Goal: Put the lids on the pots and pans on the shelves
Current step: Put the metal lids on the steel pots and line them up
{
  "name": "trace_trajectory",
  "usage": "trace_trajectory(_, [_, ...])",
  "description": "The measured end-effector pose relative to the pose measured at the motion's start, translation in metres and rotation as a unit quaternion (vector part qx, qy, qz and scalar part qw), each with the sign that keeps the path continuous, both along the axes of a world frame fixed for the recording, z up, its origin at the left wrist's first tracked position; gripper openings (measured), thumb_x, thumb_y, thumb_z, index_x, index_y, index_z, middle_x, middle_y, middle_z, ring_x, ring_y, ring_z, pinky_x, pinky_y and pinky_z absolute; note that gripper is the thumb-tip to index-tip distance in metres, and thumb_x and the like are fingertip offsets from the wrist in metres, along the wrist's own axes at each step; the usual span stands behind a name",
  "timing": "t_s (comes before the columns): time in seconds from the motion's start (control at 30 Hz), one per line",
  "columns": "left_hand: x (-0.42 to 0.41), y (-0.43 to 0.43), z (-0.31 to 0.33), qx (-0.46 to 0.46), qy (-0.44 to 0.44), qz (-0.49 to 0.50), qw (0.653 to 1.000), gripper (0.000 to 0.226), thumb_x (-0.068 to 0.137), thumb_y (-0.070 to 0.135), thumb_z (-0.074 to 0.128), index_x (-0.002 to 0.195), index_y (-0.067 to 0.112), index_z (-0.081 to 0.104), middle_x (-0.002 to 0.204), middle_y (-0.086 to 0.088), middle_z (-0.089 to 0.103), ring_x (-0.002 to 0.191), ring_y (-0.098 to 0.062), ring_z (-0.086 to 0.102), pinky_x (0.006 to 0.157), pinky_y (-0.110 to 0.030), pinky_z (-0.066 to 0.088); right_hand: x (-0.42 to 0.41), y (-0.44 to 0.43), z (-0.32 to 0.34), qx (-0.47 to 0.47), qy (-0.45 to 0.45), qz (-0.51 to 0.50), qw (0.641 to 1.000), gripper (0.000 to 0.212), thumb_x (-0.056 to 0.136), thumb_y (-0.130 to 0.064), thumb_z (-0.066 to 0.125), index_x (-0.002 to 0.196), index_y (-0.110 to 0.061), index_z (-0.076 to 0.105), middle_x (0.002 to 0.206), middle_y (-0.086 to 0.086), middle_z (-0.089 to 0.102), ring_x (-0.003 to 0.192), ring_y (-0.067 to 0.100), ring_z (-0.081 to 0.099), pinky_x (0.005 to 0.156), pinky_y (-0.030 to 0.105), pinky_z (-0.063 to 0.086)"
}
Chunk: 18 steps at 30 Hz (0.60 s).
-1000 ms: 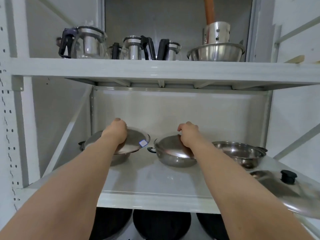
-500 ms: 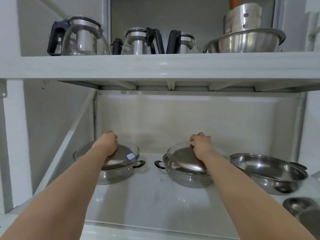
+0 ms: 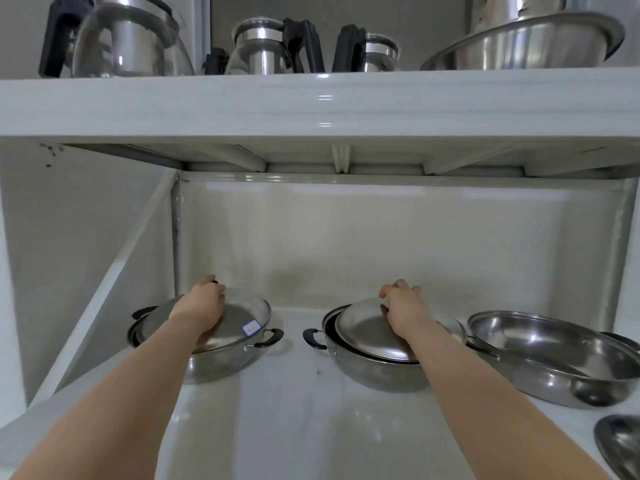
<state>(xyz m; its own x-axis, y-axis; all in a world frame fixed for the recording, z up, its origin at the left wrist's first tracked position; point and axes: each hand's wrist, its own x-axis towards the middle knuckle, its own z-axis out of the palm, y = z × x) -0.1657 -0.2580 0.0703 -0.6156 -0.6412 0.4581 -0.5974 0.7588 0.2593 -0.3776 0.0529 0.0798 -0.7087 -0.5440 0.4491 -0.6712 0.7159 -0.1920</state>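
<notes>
Three steel pots stand in a row on the white middle shelf point(image 3: 294, 403). My left hand point(image 3: 201, 306) grips the knob of a glass-rimmed lid point(image 3: 246, 323) resting on the left pot point(image 3: 221, 362), which has black handles. My right hand point(image 3: 403, 306) holds the knob of a second lid point(image 3: 367, 334), which sits tilted and shifted right on the middle pot point(image 3: 363, 368), leaving a dark gap at its left rim. The right pot point(image 3: 554, 355) is uncovered. Part of another lid point(image 3: 623, 445) lies at the bottom right corner.
The upper shelf point(image 3: 311, 105) overhangs close above, carrying glass jugs with black handles point(image 3: 128, 39) and a steel bowl point(image 3: 526, 43). A diagonal brace point(image 3: 114, 289) runs along the left side. The shelf's back wall stands just behind the pots.
The view has closed in on the shelf. Both lids have come lower onto their pots; the left one now rests on its pot, and the right one stays tilted.
</notes>
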Motion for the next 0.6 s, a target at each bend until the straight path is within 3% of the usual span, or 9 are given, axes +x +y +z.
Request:
trace_trajectory(0.23, [0.003, 0.000, 0.007, -0.018, -0.006, 0.004, 1.000, 0.033, 0.094, 0.014, 0.041, 0.112, 0.010, 0.069, 0.136, -0.008, 0.048, 0.121, -0.030, 0.051, 0.101, -0.041, 0.044, 0.005, -0.012, -0.003, -0.018, -0.008, 0.014, 1.000, 0.033, 0.093, -0.006, 0.043, 0.123, -0.014, 0.054, 0.127, 0.011, 0.047, 0.117, 0.035, 0.039, 0.099, 0.039, 0.043])
trace_trajectory(0.37, [0.010, -0.001, 0.007, -0.019, 0.001, 0.005, 1.000, 0.032, 0.091, 0.017, 0.041, 0.104, 0.014, 0.071, 0.127, -0.006, 0.053, 0.108, -0.032, 0.058, 0.093, -0.041, 0.049, 0.008, -0.019, -0.005, -0.021, -0.001, 0.010, 1.000, 0.030, 0.093, -0.007, 0.043, 0.120, -0.012, 0.055, 0.126, 0.013, 0.048, 0.114, 0.036, 0.040, 0.099, 0.041, 0.042])
trace_trajectory(0.6, [0.012, 0.016, 0.006, -0.041, -0.025, 0.046, 0.998, 0.031, 0.093, 0.019, 0.039, 0.106, 0.013, 0.066, 0.121, -0.006, 0.054, 0.101, -0.035, 0.060, 0.086, -0.041, 0.051, 0.005, -0.012, -0.002, 0.003, 0.011, 0.025, 1.000, 0.032, 0.096, -0.018, 0.043, 0.126, -0.016, 0.055, 0.128, 0.012, 0.048, 0.116, 0.037, 0.042, 0.102, 0.038, 0.038])
